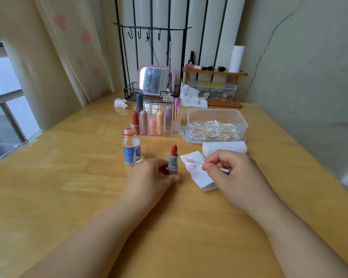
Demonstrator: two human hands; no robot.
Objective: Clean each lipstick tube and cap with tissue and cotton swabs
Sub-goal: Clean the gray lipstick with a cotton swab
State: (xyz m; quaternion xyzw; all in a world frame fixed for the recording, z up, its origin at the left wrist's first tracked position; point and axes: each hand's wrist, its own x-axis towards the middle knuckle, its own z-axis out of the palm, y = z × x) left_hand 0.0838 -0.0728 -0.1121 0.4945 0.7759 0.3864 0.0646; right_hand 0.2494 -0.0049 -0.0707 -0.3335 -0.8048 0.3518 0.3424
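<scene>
An uncapped grey lipstick tube with a red bullet stands upright on the wooden table. My left hand grips its base from the left. My right hand pinches a cotton swab whose pink-stained tip points left over a folded tissue smeared with red. Behind, a clear organiser holds several capped lipsticks in different colours.
A small open bottle with a blue label stands left of the tube. A clear box of cotton swabs and a tissue roll lie at the right. Crumpled tissues, a mirror and a wooden shelf stand at the back.
</scene>
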